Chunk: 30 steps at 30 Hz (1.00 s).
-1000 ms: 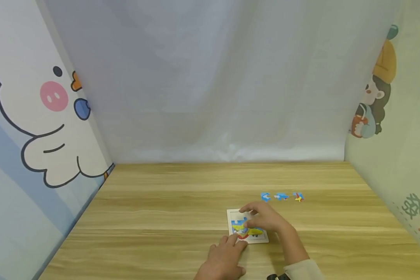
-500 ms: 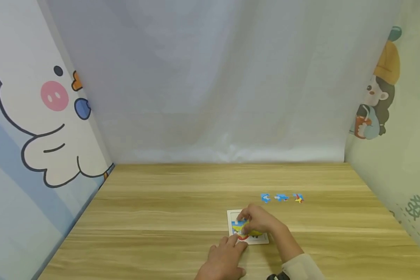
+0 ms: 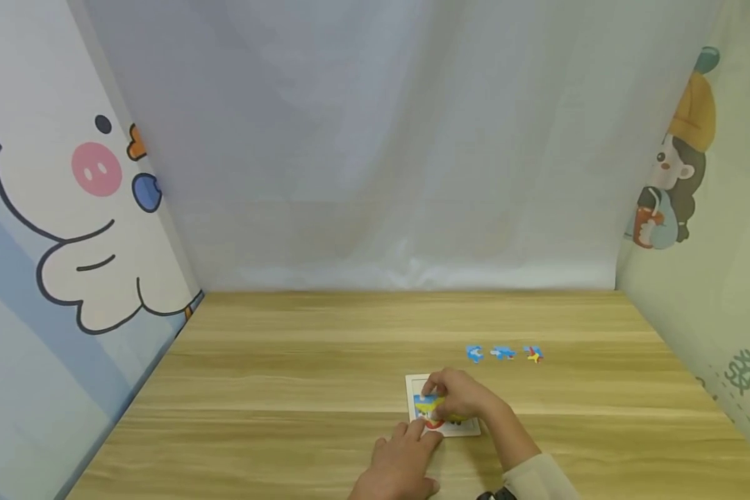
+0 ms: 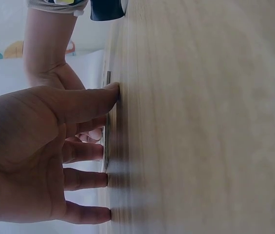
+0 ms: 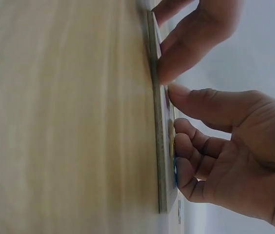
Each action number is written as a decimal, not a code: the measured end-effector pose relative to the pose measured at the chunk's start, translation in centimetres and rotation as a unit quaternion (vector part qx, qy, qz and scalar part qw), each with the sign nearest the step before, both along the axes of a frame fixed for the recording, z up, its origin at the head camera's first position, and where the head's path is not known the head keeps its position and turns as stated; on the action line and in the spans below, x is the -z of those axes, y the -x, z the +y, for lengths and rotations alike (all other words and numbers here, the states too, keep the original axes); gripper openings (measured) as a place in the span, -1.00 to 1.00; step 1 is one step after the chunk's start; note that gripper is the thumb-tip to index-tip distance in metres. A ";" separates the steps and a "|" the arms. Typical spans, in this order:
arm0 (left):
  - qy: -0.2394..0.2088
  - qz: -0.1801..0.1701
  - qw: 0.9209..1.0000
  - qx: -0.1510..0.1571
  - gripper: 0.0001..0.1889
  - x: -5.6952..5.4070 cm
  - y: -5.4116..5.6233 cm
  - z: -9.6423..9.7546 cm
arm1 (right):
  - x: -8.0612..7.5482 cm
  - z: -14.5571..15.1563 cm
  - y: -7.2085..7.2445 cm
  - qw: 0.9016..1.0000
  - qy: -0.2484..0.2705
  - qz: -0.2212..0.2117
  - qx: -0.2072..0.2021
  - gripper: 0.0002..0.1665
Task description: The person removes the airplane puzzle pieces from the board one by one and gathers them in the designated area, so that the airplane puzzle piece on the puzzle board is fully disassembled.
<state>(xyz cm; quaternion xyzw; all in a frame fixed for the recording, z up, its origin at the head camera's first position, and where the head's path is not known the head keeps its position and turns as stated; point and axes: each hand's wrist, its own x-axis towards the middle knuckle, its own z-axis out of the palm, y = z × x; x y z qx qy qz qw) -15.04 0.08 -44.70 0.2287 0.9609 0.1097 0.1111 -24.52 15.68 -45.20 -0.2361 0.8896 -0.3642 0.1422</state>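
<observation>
A small jigsaw puzzle in a white frame (image 3: 410,386) lies on the table, its picture blue, yellow and red. My left hand (image 3: 400,460) rests at the frame's near edge with its fingers outstretched; a fingertip lies over the red part. Bent low over the picture, my right hand (image 3: 464,393) has its thumb and fingers curled at a mostly hidden puzzle piece. In the right wrist view, the right thumb and fingertips meet the face of the puzzle board (image 5: 161,146), close to the left fingers. The left thumb (image 4: 91,102) points down at the tabletop.
Beyond the frame, in a row, lie three loose puzzle pieces: a blue one (image 3: 474,353), a second blue one (image 3: 503,353) and a blue, red and yellow one (image 3: 534,354). A pale curtain (image 3: 375,153) hangs along the back of the wooden table (image 3: 275,361).
My right hand has come slightly left and lower over the puzzle, its fingers drawing in toward the thumb. For the last half second it has barely moved. The left hand stays in place.
</observation>
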 end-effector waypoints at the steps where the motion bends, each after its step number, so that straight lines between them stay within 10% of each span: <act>1: 0.000 0.000 1.000 0.000 -0.37 0.0 0.0 0.0 | 0.0 0.0 0.0 1.000 0.000 0.000 0.000 -0.63; 30: 0.005 -0.010 1.000 0.002 -0.38 0.1 0.4 -0.1 | 0.1 1.0 0.3 0.993 0.114 -0.014 -0.021 -0.82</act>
